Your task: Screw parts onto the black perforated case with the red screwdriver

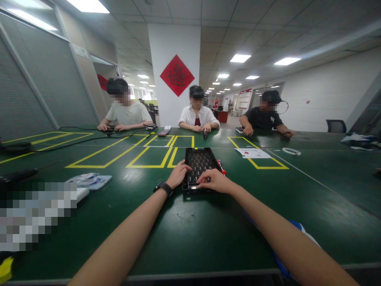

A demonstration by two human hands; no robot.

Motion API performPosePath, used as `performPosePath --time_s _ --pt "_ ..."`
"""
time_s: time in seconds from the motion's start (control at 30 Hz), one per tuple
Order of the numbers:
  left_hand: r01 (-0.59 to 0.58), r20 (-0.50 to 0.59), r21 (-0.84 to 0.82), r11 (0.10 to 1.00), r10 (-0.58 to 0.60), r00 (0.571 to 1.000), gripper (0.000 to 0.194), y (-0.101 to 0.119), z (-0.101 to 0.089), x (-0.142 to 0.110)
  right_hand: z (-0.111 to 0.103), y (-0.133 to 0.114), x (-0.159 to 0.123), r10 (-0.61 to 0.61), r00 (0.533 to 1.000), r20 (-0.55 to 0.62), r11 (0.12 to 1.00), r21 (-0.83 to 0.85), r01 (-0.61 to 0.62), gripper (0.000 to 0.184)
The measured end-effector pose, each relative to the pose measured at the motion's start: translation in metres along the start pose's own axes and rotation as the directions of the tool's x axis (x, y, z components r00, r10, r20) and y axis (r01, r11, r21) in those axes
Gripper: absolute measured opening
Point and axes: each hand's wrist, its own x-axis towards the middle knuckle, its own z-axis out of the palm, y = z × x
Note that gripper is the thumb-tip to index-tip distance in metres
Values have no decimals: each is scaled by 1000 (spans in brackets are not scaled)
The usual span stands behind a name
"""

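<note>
A black rectangular tray (203, 153) with rows of small pockets or parts inside lies on the green table in front of me. My left hand (178, 174), a dark band round its wrist, is closed over the tray's left rim, with fingertips reaching inside. My right hand (214, 180) is over the tray's near right corner. Its thumb and fingers are pinched together low at the near end; what is between them, if anything, is too small to make out. A red-and-black object (221, 167) lies against the tray's right side, partly hidden by it.
Yellow tape (149, 166) marks rectangles on the green table (190, 238). A printed paper sheet (253, 153) and a white ring (291, 151) lie to the right. Packets (95, 182) lie at the left. Three people sit across the table, one holding a dark tool (205, 134).
</note>
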Motion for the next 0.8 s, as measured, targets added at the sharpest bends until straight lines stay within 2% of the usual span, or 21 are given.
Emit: performPosePath --time_s 0.13,0.47,0.8 --pt "3 5 1 1000 -3 1000 37 1 -1 0 1 2 0 -3 1000 -13 999 45 4 28" --pt "9 6 20 1000 -9 1000 37 2 -1 0 -1 -2 0 -4 1000 -8 1000 -22 4 28" --pt "-7 -2 23 1000 7 1000 37 2 -2 -1 0 2 0 -11 1000 1 1000 7 11 28"
